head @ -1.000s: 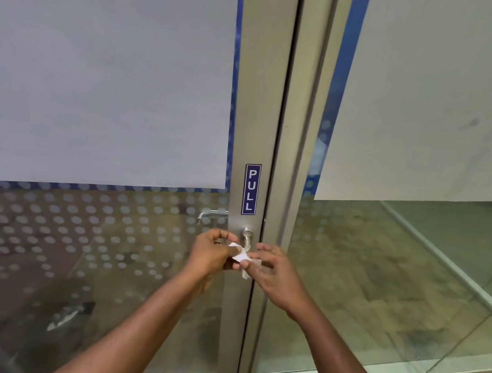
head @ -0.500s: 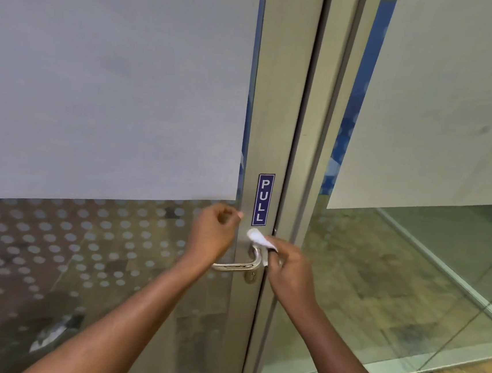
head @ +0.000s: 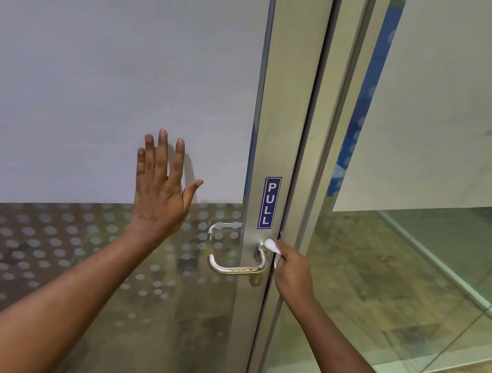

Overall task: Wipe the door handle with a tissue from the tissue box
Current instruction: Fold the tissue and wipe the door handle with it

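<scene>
Right grip [head: 292, 270] closed around a white tissue [head: 272, 247], wad poking out above my knuckles and pressed against the top of the door handle [head: 238, 268], at its neck beside the frame. Left hand [head: 160, 190] flat and fully spread on the frosted glass panel [head: 113, 83], holding nothing, well left of the handle.

left hand [head: 160, 191] raised flat, fingers spread — right hand [head: 292, 270] clenched, arm outstretched.
</scene>
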`<act>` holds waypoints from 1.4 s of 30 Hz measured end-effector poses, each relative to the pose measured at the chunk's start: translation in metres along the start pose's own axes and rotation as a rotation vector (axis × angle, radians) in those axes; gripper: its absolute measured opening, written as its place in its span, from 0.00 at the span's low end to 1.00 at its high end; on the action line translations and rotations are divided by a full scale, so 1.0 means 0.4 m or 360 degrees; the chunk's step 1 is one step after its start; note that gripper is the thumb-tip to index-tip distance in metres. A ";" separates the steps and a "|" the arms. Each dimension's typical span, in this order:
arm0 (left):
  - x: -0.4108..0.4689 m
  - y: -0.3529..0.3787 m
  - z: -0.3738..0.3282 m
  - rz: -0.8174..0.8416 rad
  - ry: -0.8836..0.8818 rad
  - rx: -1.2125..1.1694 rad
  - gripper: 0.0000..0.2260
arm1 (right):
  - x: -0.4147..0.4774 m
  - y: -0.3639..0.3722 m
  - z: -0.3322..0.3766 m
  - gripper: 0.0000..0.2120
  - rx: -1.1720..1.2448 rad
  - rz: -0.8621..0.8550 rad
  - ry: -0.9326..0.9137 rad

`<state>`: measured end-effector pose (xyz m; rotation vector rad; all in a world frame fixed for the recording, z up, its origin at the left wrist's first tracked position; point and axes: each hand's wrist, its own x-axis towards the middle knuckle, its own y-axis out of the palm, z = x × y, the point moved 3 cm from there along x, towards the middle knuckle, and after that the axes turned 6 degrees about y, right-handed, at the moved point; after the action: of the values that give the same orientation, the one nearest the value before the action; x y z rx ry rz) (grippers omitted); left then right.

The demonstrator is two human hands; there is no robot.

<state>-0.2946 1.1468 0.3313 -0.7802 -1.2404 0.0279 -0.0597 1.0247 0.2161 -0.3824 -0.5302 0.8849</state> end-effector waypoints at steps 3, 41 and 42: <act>-0.001 0.025 0.028 0.0031 0.0035 0.0109 0.34 | 0.001 0.043 -0.007 0.13 -0.0102 0.0094 -0.0010; -0.004 0.100 0.081 -0.0205 0.0198 0.0429 0.34 | -0.046 0.096 -0.064 0.38 -0.0865 0.0501 -0.0441; -0.005 0.101 0.082 -0.0212 0.0204 0.0423 0.34 | -0.045 0.091 -0.067 0.42 -0.0907 0.0526 -0.0452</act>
<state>-0.3075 1.1930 0.3112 -0.4613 -1.1363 0.0327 -0.0759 1.0287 0.1705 -0.8883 -1.0070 1.1081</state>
